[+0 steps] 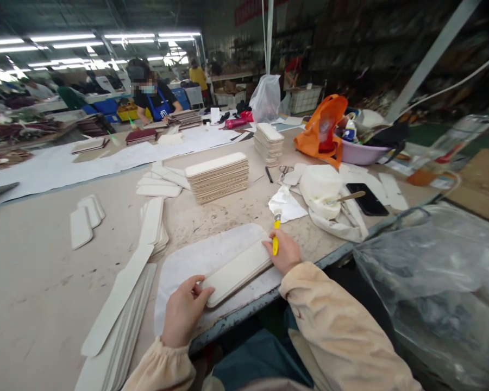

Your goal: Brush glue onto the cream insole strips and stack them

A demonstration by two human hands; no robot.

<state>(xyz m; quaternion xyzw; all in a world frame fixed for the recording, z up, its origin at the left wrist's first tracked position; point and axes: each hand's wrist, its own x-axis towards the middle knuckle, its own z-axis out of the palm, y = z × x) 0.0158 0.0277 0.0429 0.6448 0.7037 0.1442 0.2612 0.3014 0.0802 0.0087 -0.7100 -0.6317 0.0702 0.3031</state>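
A short stack of long white strips with rounded ends (236, 271) lies on a white sheet (212, 247) near the table's front edge. My left hand (186, 309) pinches the stack's left end between thumb and fingers. At the right end, my right hand (284, 251) is closed round a yellow-handled brush (276, 244), its thumb and fingertips touching the strips. The brush's tip points away from me, near a crumpled white cloth (287, 204).
Left stand fanned white strips (124, 304); behind are taller stacks (218, 176) (268, 144). To the right are a tub (325, 190) with a wooden stick, a phone (367, 199), an orange bag (320, 130) and a purple basin (364, 153). A masked person (152, 95) works across the table.
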